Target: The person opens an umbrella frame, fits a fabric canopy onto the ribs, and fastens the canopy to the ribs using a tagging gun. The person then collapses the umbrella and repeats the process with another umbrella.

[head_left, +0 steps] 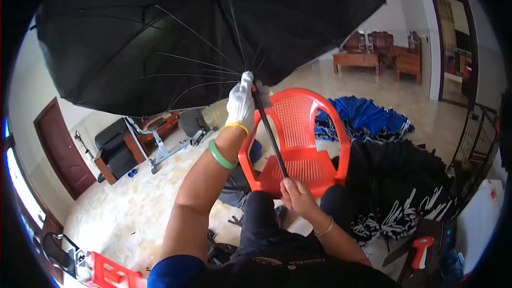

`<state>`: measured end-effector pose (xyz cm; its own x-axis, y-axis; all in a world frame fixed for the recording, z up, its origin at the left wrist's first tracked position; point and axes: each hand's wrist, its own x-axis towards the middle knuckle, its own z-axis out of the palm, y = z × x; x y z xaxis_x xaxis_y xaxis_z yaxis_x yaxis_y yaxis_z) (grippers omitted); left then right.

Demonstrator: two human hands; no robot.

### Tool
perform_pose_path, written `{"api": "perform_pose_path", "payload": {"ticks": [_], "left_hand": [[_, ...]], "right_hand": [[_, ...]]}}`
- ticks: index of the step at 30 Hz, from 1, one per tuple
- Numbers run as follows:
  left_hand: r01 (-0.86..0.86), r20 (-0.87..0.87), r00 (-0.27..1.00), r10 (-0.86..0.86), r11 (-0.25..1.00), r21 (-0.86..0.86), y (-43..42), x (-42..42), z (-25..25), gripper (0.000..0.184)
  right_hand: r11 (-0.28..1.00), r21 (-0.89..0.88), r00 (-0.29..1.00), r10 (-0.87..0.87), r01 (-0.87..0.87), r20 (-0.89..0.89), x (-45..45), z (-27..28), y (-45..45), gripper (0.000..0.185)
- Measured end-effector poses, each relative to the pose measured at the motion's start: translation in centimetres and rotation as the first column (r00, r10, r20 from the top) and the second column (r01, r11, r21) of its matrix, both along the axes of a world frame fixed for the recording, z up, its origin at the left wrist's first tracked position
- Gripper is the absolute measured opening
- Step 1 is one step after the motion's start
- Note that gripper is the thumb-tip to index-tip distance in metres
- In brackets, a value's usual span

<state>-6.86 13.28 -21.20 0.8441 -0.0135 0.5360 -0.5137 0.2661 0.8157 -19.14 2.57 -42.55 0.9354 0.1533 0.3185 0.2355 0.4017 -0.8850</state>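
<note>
A large black umbrella (106, 64) is spread open across the top of the head view, its thin metal ribs showing on the underside. My left hand (241, 104), in a white glove, is closed around the umbrella's shaft just below where the ribs meet. A small red part shows beside its fingers. Lower down, bare and closed, my right hand (298, 196) grips the bottom end of the dark shaft, whose tip is hidden in the fist. The shaft slants down between both hands, in front of a red plastic chair (341, 149).
To the right on the floor lie a pile of black folded umbrellas (394, 176) with white straps and a blue pile (362, 114). A red-handled tool (422, 252) rests at lower right. Exercise equipment (152, 146) and wooden furniture (356, 63) stand farther back.
</note>
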Motion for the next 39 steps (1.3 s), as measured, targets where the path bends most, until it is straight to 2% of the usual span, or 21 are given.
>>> {"api": "perform_pose_path", "payload": {"ticks": [1, 3, 5, 8, 12, 19, 24, 27, 29, 31, 32, 33, 34, 35, 36, 37, 38, 39], "left_hand": [[-0.002, 0.018, 1.0, 0.002, 1.0, -0.009, -0.4, 0.8, 1.6, 0.048], [0.037, -0.065, 0.997, -0.039, 0.999, -0.023, -1.0, 1.4, 4.0, 0.046], [0.059, -0.094, 0.994, -0.062, 0.998, -0.032, -1.4, 1.5, 6.2, 0.045], [-0.222, -0.011, 0.974, 0.225, 0.969, 0.104, -2.6, -0.6, 10.2, 0.048], [-0.165, -0.031, 0.986, 0.165, 0.986, 0.001, -2.6, 0.9, 14.8, 0.05], [-0.168, 0.047, 0.985, 0.165, 0.983, 0.074, -1.1, 1.2, 21.0, 0.048], [-0.202, 0.085, 0.978, 0.191, 0.968, 0.151, 0.2, 1.0, 22.8, 0.047], [-0.139, 0.1, 0.987, 0.126, 0.982, 0.127, 0.0, 0.4, 22.6, 0.047], [-0.104, 0.099, 0.991, 0.093, 0.989, 0.108, 0.0, -0.2, 22.1, 0.047], [-0.089, 0.12, 0.991, 0.064, 0.973, 0.214, -0.3, -1.3, 21.4, 0.043], [-0.036, 0.132, 0.991, -0.003, 0.957, 0.286, -0.2, -1.0, 21.1, 0.038], [0.012, 0.14, 0.988, -0.066, 0.934, 0.357, -0.2, -0.7, 20.9, 0.033], [-0.018, 0.197, 0.977, -0.086, 0.881, 0.473, -0.6, -0.7, 20.3, 0.035], [-0.065, 0.254, 0.962, -0.103, 0.816, 0.575, -1.1, -0.9, 19.6, 0.038], [-0.325, 0.513, 0.851, -0.115, 0.651, 0.685, -0.7, -1.2, 19.0, 0.04], [-0.524, 0.653, 0.75, -0.103, 0.51, 0.682, -0.3, -3.0, 18.0, 0.041], [-0.721, 0.788, 0.606, -0.104, 0.346, 0.6, 0.0, -4.7, 16.9, 0.045], [-0.868, 0.89, 0.439, -0.121, 0.197, 0.455, 0.4, -6.5, 15.9, 0.049]], "right_hand": [[1.0, 0.016, 1.0, -0.002, 0.002, -0.011, 0.1, 0.6, -0.2, 0.029], [1.0, 0.022, 1.0, 0.0, 0.0, 0.002, 0.4, 0.7, -0.4, 0.029], [0.995, 0.077, 0.997, 0.066, -0.068, 0.028, 0.5, 0.0, -0.7, 0.029], [0.99, 0.091, 0.992, 0.104, -0.11, 0.07, 0.1, -1.0, -1.2, 0.03], [0.982, 0.088, 0.981, 0.157, -0.167, 0.112, -1.4, -1.1, -1.0, 0.032], [0.965, 0.126, 0.972, 0.22, -0.23, 0.087, -3.7, -1.8, -0.2, 0.034], [0.902, 0.19, 0.921, 0.37, -0.387, 0.12, -3.4, -2.2, 0.1, 0.033], [0.842, 0.23, 0.872, 0.476, -0.489, 0.112, -2.0, -1.5, -0.3, 0.033], [0.961, -0.152, 0.942, 0.262, -0.233, 0.21, -0.9, 1.2, -0.3, 0.039], [0.982, -0.185, 0.965, 0.069, -0.022, 0.252, 0.3, 6.7, -0.5, 0.04], [0.983, -0.168, 0.946, -0.021, 0.079, 0.324, 1.9, 8.7, -0.6, 0.032], [0.993, -0.06, 0.95, -0.075, 0.097, 0.302, 2.6, 12.1, -0.7, 0.017], [0.976, -0.061, 0.892, -0.166, 0.21, 0.422, 4.4, 14.4, -1.3, 0.014], [0.864, -0.153, 0.82, -0.379, 0.479, 0.428, 4.4, 18.0, -1.7, 0.021], [0.746, -0.021, 0.59, -0.509, 0.666, 0.627, 7.5, 20.2, -2.6, 0.031], [0.687, 0.029, 0.481, -0.537, 0.726, 0.693, 10.0, 21.9, -4.0, 0.038], [0.619, 0.087, 0.361, -0.56, 0.78, 0.746, 12.5, 23.6, -5.5, 0.045], [0.613, 0.038, 0.392, -0.551, 0.789, 0.736, 12.2, 25.0, -5.8, 0.046]]}}
